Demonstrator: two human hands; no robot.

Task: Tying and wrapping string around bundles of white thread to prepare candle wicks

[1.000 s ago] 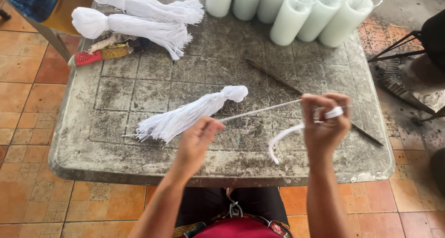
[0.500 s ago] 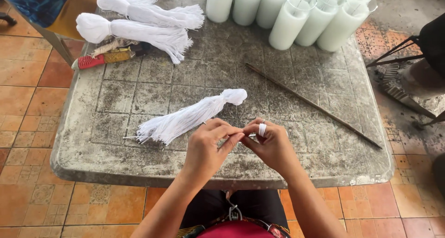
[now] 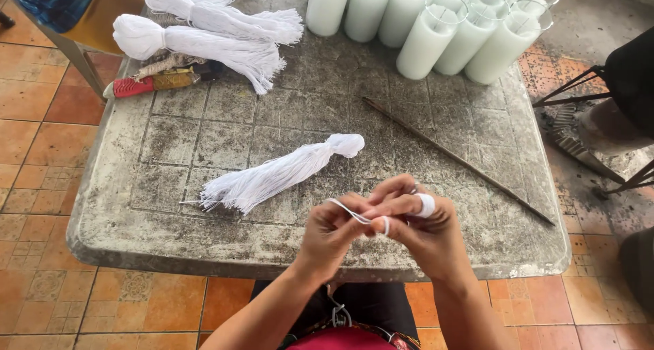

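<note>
We sit at a worn, grimy grey table (image 3: pixel 204 132) over orange floor tiles (image 3: pixel 41 152). At its far edge stands a cluster of white candles in glass jars (image 3: pixel 436 30). Far left lie two white wick bundles (image 3: pixel 204 33) beside a red-handled tool (image 3: pixel 146 84). A third white wick bundle (image 3: pixel 279 173) lies mid-table, near our hands, and a thin dark rod (image 3: pixel 456 159) runs diagonally to the right. Our left hand (image 3: pixel 330 234) and right hand (image 3: pixel 426 231) meet at the near edge, fingers closed, pinching a single white wick strand (image 3: pixel 351 212) between them; white tape wraps one right finger.
</note>
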